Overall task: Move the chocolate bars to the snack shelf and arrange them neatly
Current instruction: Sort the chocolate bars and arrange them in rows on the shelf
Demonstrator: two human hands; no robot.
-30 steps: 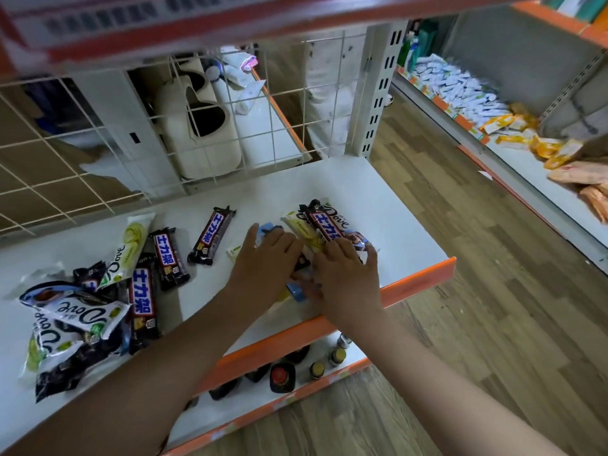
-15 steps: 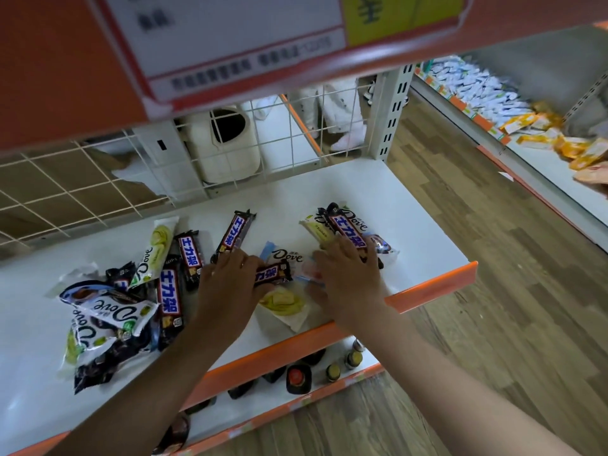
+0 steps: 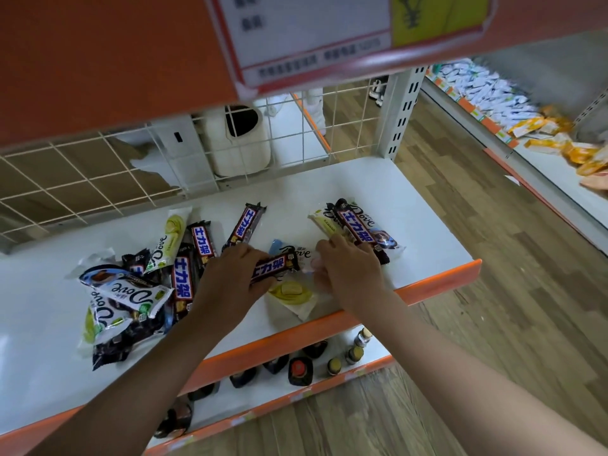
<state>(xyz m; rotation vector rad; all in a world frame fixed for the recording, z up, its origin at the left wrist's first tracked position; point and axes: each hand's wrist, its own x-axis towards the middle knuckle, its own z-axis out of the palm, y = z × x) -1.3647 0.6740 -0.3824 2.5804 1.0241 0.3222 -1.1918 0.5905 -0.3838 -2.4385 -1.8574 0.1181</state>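
My left hand pinches a dark bar on the white shelf; my right hand presses curled fingers on a white wrapper beside it.

Both your bare forearms reach forward and converge. Your left hand is knuckles up, fingers curled, thumb and fingers pinching something dark. Your right hand lies palm down just beside it, fingers bent downward, index finger extended forward.
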